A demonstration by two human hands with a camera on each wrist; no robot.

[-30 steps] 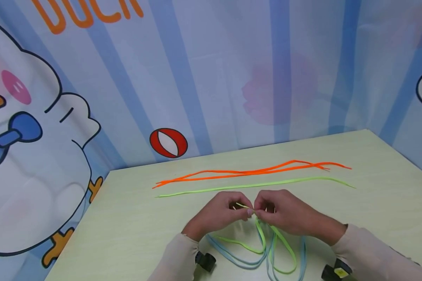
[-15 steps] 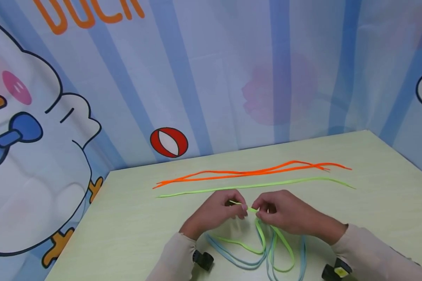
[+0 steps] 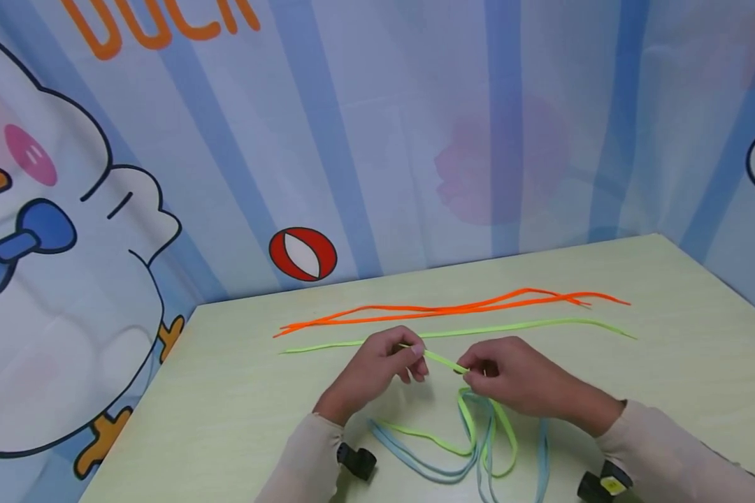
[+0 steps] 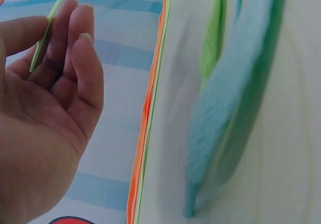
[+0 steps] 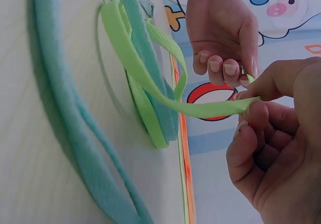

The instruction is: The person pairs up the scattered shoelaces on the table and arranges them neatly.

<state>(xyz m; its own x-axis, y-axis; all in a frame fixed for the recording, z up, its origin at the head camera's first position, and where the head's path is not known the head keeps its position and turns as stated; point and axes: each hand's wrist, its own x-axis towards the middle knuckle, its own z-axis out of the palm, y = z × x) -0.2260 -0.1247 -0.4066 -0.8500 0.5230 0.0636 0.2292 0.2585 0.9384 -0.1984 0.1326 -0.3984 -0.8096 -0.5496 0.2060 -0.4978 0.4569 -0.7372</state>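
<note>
Green lace (image 3: 443,361) stretches slantwise between two hands above the table, with its remaining length looping down to the tabletop. On the left, the left hand (image 3: 377,365) pinches it between thumb and forefinger, the other fingers loosely bent and off it. On the right, the right hand (image 3: 516,377) grips it lower down, also between thumb and fingertips. For good work here, I would keep both pinches light and the short stretch flat (a soft, narrow lace like this probably twists easily), drawing it slowly so that the loops and the blue laces (image 4: 220,108) beneath are not dragged along. Whether green and blue are knotted together where they gather, I cannot tell.

Past the hands, on the pale, smooth-looking table (image 3: 239,391), a second green lace (image 3: 516,325) lies almost straight, with orange laces (image 3: 440,309) behind it, crossing one another near their ends. Around the table hangs a blue striped cloth (image 3: 390,140), printed at left with a big white duck (image 3: 82,335), then orange letters (image 3: 195,29) above and a red-and-white ball (image 3: 303,253) just over the table's back edge.
</note>
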